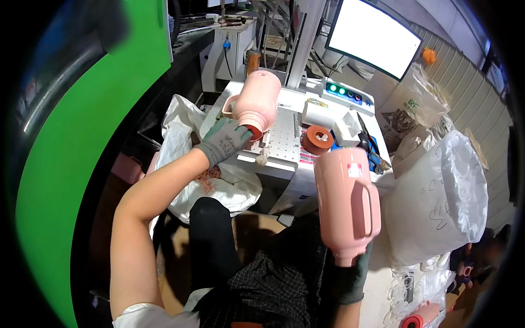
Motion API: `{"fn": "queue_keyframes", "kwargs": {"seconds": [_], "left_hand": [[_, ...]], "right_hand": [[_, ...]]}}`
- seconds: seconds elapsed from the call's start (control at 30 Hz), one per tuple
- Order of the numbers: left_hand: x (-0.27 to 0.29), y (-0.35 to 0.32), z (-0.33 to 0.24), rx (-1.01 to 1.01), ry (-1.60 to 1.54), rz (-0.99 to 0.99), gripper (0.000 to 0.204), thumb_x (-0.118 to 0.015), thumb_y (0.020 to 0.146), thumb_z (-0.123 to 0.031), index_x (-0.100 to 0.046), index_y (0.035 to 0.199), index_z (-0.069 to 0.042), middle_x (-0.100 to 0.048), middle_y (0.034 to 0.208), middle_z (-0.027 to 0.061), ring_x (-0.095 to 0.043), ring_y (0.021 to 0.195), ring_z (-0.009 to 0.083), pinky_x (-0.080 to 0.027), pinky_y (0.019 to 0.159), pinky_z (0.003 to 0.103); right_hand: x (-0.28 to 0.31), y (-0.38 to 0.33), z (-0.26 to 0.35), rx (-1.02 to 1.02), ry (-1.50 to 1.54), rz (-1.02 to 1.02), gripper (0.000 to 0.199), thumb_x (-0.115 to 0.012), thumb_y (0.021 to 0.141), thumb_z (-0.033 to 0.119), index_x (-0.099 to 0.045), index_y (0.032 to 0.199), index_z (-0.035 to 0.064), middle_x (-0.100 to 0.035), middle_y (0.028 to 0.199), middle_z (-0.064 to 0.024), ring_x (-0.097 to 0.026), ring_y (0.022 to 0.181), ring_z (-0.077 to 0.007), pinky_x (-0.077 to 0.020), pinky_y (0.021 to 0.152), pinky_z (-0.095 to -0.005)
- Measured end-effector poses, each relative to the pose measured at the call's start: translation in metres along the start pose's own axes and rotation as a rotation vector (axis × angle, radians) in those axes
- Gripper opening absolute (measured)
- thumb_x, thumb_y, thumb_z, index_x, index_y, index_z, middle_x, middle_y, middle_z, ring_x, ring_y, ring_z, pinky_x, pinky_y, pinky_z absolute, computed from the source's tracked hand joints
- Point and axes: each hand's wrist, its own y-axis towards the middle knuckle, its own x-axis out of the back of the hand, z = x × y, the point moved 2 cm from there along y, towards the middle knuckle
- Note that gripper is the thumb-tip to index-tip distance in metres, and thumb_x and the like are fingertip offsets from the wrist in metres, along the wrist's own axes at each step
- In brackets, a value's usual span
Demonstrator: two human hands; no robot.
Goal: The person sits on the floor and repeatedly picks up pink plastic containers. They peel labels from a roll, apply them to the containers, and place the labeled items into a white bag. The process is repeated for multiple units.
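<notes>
Two pale pink jugs (350, 199) (257, 101) — grey gloves (224, 140), an orange ring (318, 139), a checked black shirt (273, 290).

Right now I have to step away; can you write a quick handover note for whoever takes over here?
Left hand, gloved, grips the neck of a pink jug over the white perforated machine bed.
Right hand, gloved, holds a second pink jug by its neck, base up, beside the bed.
An orange cap lies on the bed.
More pink parts sit at lower right.
Neither jug is set down yet; both remain to be placed.
</notes>
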Motion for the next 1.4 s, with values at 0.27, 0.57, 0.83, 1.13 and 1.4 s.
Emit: {"fn": "queue_keyframes", "kwargs": {"seconds": [0.27,0.57,0.83,1.13,1.4], "left_hand": [[0.219,-0.069,-0.074,-0.080,-0.345,-0.510,0.019,-0.077,0.075,-0.023,-0.071,0.091,-0.015,-0.060,0.091,-0.0007,-0.060,0.075,0.0137,-0.047,0.053,0.032],[0.200,-0.130,-0.143,0.047,-0.959,-0.324,0.019,-0.080,0.071,-0.026,-0.077,0.089,-0.021,-0.070,0.089,0.0017,-0.064,0.070,0.0219,-0.049,0.057,0.034],[0.192,-0.138,-0.139,0.121,-1.046,-0.370,0.020,-0.087,0.072,-0.026,-0.073,0.081,-0.014,-0.068,0.085,0.0031,-0.064,0.069,0.0233,-0.049,0.056,0.036],[0.187,-0.142,-0.140,0.209,-1.141,-0.301,0.021,-0.087,0.071,-0.025,-0.072,0.080,-0.012,-0.067,0.085,0.0037,-0.063,0.067,0.0238,-0.049,0.056,0.036],[0.188,-0.138,-0.136,0.081,-1.057,-0.405,0.020,-0.086,0.071,-0.023,-0.076,0.085,-0.015,-0.068,0.086,0.0032,-0.062,0.067,0.0227,-0.047,0.054,0.034]], "right_hand": [[-0.112,0.085,0.050,0.506,-0.429,0.261,0.087,-0.070,0.091,0.024,-0.027,0.161,-0.0020,-0.038,0.159,-0.0189,-0.041,0.144,-0.0269,-0.0376,0.118,-0.0423],[-0.304,0.148,-0.043,0.874,-1.208,0.140,0.092,-0.079,0.083,0.039,-0.036,0.162,0.0203,-0.038,0.152,-0.0310,-0.051,0.127,-0.0503,-0.0461,0.105,-0.0539],[-0.338,0.121,-0.062,0.999,-1.144,0.036,0.082,-0.077,0.087,0.050,-0.043,0.159,0.0269,-0.045,0.139,-0.0248,-0.053,0.120,-0.0452,-0.0492,0.099,-0.0522],[-0.337,0.129,-0.074,1.174,-1.166,0.036,0.074,-0.079,0.086,0.049,-0.055,0.152,0.0250,-0.051,0.118,-0.0153,-0.052,0.101,-0.0365,-0.0472,0.090,-0.0473],[-0.350,0.149,-0.086,1.060,-1.260,0.030,0.072,-0.078,0.086,0.051,-0.055,0.150,0.0283,-0.053,0.112,-0.0155,-0.056,0.097,-0.0372,-0.0519,0.080,-0.0473]]}}
